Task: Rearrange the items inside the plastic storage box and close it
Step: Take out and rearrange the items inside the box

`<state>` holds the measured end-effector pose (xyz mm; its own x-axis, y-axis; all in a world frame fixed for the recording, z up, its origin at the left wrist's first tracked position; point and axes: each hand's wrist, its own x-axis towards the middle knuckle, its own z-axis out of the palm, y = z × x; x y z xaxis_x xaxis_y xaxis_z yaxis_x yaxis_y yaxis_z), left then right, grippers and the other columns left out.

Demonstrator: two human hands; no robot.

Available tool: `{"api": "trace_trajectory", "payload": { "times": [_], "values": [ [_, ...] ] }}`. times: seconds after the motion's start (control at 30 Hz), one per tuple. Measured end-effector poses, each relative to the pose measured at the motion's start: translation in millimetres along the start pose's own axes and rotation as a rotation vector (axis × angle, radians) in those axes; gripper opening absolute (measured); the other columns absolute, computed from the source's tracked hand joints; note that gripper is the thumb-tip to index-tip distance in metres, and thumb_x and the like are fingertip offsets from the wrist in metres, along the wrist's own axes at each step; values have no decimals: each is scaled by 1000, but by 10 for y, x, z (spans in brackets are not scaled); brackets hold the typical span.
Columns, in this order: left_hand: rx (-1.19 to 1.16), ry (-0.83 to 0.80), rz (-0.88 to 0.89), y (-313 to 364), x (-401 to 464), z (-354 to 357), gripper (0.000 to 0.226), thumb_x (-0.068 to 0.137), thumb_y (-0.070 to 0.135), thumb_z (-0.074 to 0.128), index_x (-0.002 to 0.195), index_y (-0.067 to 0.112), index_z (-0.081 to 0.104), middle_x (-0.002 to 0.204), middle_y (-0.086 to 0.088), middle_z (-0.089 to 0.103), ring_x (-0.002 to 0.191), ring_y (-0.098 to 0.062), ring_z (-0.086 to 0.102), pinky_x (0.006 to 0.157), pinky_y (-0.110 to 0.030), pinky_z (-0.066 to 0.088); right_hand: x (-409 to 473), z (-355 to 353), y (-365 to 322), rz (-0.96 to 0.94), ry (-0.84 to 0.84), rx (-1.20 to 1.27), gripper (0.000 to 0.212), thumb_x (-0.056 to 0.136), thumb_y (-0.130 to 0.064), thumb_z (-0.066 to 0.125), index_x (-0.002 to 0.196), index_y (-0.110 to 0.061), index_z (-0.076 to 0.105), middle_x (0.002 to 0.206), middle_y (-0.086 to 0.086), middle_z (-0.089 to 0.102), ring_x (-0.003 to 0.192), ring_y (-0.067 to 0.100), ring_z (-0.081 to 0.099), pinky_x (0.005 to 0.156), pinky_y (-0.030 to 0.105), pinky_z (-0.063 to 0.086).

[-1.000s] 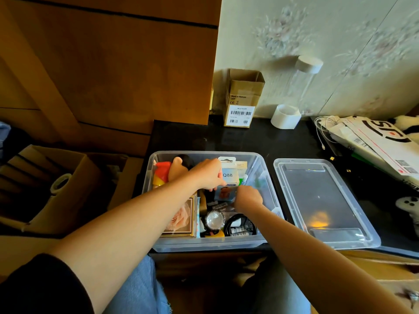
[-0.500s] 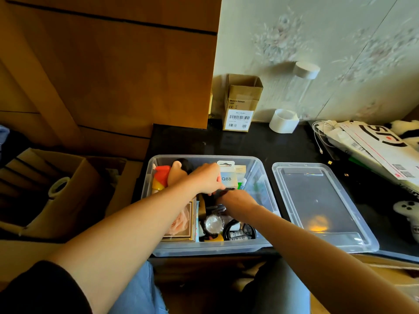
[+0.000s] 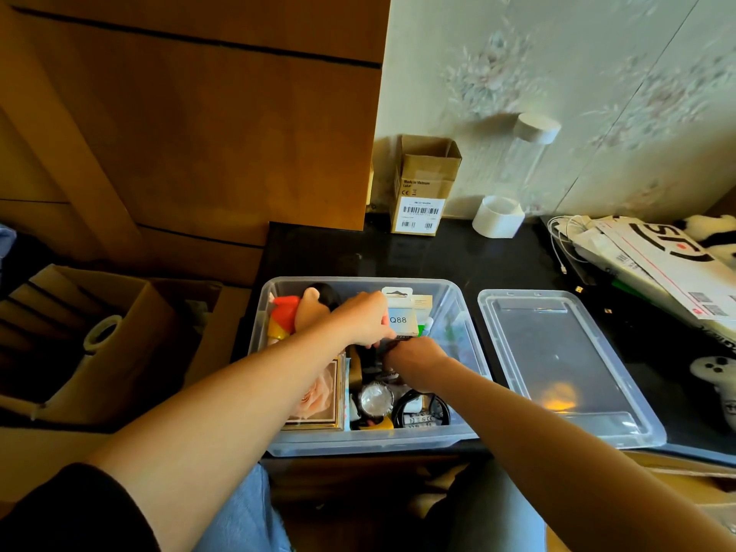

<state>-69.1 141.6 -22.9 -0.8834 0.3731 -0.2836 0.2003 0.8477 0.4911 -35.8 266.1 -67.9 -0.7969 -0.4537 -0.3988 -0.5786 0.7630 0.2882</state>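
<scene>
The clear plastic storage box (image 3: 370, 442) stands open on the black counter in front of me. Its clear lid (image 3: 557, 368) lies flat just to its right. Inside are a red and yellow figurine (image 3: 283, 317), a rose picture frame (image 3: 318, 398), a white Q88 package (image 3: 400, 318), a round shiny watch-like item (image 3: 374, 398) and a black ring (image 3: 420, 410). My left hand (image 3: 364, 318) reaches into the box's middle, fingers closed on a small dark item. My right hand (image 3: 414, 358) meets it there, fingers curled down onto the same dark item, which is mostly hidden.
A small cardboard carton (image 3: 424, 185) and a white tape roll (image 3: 498, 216) stand by the wall, with a clear tube (image 3: 527, 153) leaning behind. Papers and cables (image 3: 653, 253) pile at the right, a white game controller (image 3: 717, 376) below. An open cardboard box (image 3: 91, 340) sits left.
My right hand has moved up and left inside the box to meet my left hand. The left hand has stayed near the Q88 package.
</scene>
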Motion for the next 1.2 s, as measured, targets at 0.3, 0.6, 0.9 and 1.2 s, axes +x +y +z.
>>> {"api": "trace_trajectory", "payload": {
  "times": [0.3, 0.6, 0.9, 1.2],
  "values": [
    [-5, 8, 4, 7, 8, -10, 17, 88, 22, 65, 86, 5, 67, 82, -8, 69, 72, -20, 68, 75, -32, 58, -150, -111, 186, 113, -104, -54, 31, 92, -10, 51, 123, -6, 51, 116, 9, 61, 102, 25, 61, 80, 31, 49],
    [-18, -4, 13, -3, 8, -8, 18, 89, 22, 64, 90, 5, 68, 86, -9, 70, 71, -17, 67, 73, -28, 57, -151, -89, 271, 303, -26, 58, 37, 92, -13, 55, 128, -7, 50, 110, 10, 62, 96, 21, 62, 75, 24, 47],
    [-29, 3, 15, -8, 2, 3, 26, 89, 20, 64, 107, 1, 62, 99, -12, 69, 80, -20, 68, 77, -30, 57, -125, 36, 179, 362, 16, 156, 33, 92, -12, 54, 125, -8, 52, 113, 11, 64, 101, 25, 63, 81, 30, 50],
    [-25, -5, 18, -28, 12, 12, 24, 90, 21, 63, 106, 3, 61, 98, -11, 70, 74, -17, 69, 75, -29, 57, -161, 83, 125, 357, -28, 257, 32, 89, -2, 53, 121, -4, 55, 116, 14, 61, 105, 29, 60, 83, 33, 49]
  ]
}}
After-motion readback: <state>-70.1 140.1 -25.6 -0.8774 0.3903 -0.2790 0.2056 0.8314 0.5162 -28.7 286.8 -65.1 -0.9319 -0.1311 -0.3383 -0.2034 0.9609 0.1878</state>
